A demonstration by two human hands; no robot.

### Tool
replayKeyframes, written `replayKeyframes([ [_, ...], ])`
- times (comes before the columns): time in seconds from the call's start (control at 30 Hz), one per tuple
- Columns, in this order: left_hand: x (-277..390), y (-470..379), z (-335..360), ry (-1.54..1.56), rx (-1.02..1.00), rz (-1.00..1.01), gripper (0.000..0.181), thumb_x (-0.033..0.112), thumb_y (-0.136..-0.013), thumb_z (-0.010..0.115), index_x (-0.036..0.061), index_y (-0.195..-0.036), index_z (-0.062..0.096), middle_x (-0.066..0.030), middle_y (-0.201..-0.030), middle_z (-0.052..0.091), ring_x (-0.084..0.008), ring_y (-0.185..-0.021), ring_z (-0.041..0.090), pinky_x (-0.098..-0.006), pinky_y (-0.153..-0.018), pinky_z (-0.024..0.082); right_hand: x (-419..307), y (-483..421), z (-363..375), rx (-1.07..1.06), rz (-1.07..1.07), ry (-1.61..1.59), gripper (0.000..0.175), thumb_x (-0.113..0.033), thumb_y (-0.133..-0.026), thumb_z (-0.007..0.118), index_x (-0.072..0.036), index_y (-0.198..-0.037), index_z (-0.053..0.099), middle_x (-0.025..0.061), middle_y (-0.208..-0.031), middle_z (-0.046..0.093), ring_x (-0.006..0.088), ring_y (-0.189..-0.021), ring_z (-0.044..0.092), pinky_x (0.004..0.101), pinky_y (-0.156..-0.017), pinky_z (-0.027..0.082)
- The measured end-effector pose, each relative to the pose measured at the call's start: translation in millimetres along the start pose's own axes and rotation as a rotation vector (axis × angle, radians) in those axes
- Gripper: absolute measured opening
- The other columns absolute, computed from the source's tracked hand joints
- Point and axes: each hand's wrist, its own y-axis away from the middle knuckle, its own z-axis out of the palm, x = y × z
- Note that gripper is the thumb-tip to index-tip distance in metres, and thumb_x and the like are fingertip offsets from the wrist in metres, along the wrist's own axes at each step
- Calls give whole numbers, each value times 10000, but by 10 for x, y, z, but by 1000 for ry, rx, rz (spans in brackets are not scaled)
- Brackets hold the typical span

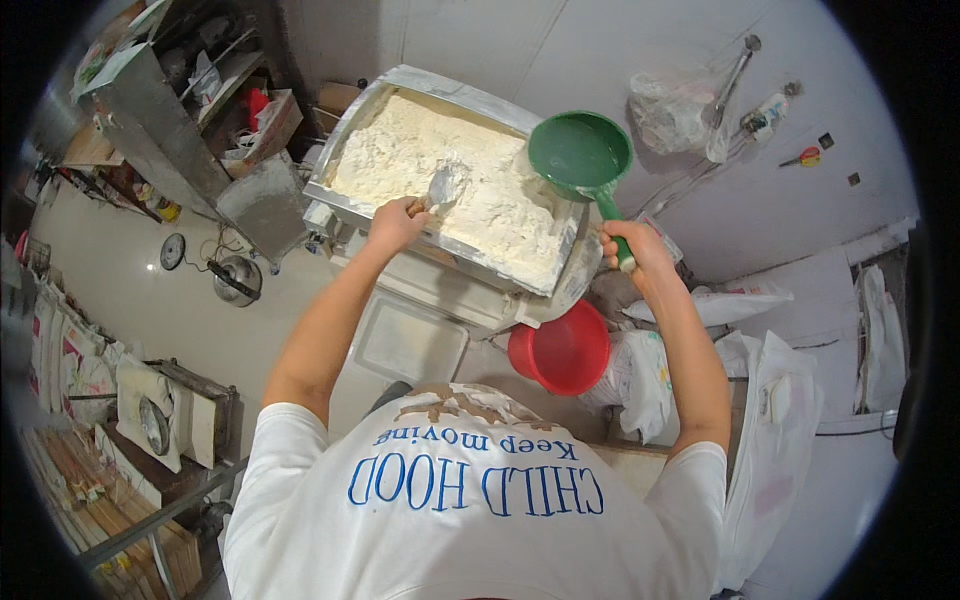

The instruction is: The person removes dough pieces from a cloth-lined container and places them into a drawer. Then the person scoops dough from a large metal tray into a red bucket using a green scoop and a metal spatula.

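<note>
A metal trough (442, 268) in front of me holds a wide, lumpy mass of pale flour or dough (390, 142). My left hand (399, 223), at the trough's near edge, grips the wooden handle of a metal scraper (444, 184), whose flour-coated blade rests on the mass. With my right hand (637, 246) I hold the handle of a green plastic dipper (579, 150) over the trough's right end. Liquid appears to be inside the dipper. Its lower rim hides part of the trough's edge.
A red plastic bucket (570, 349) stands on the floor below the trough, beside white sacks (637, 375). Left of it lies a shallow pale tub (409, 339). A round metal pot (238, 280) is on the floor at left. Scissors (810, 156) hang on the right wall.
</note>
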Motion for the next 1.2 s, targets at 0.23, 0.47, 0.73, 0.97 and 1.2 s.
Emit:
replayKeyframes([
  [0.23, 1, 176, -1, 109, 62, -35, 411, 353, -847, 676, 65, -1141, 697, -226, -994, 708, -380, -932, 686, -434, -816, 535, -375, -611, 796, 15, -81, 142, 147, -47, -850, 631, 38, -733, 608, 100, -630, 589, 163, -515, 544, 309, -455, 427],
  [0.47, -33, 92, 1, 106, 80, -16, 406, 320, -850, 677, 56, -1158, 686, -226, -982, 705, -399, -942, 673, -439, -825, 529, -636, -875, 1132, 54, -143, 245, 154, -13, -825, 628, 47, -687, 597, 111, -596, 570, 183, -502, 532, 333, -444, 419],
  [0.73, -90, 54, -230, 32, 123, -6, 379, 281, -855, 659, 118, -1197, 669, -217, -1010, 708, -407, -984, 669, -495, -856, 528, -840, -644, 1277, 56, -146, 297, 140, -14, -841, 627, 49, -717, 610, 117, -623, 583, 177, -500, 522, 330, -456, 417],
  [0.97, -481, -24, -352, -187, 125, 3, 333, 270, -856, 657, 152, -1168, 665, -211, -998, 710, -425, -970, 670, -520, -838, 531, -873, -642, 1149, 60, -184, 379, 135, -35, -855, 632, 57, -759, 614, 117, -639, 587, 178, -505, 524, 329, -462, 417],
  [1.2, -444, -174, -653, -320, 58, 0, 290, 284, -872, 653, 109, -1102, 679, -196, -995, 708, -408, -967, 660, -501, -822, 521, -901, -361, 1147, 80, -165, 351, 141, -45, -856, 646, 55, -764, 610, 107, -644, 583, 163, -501, 519, 326, -449, 410],
])
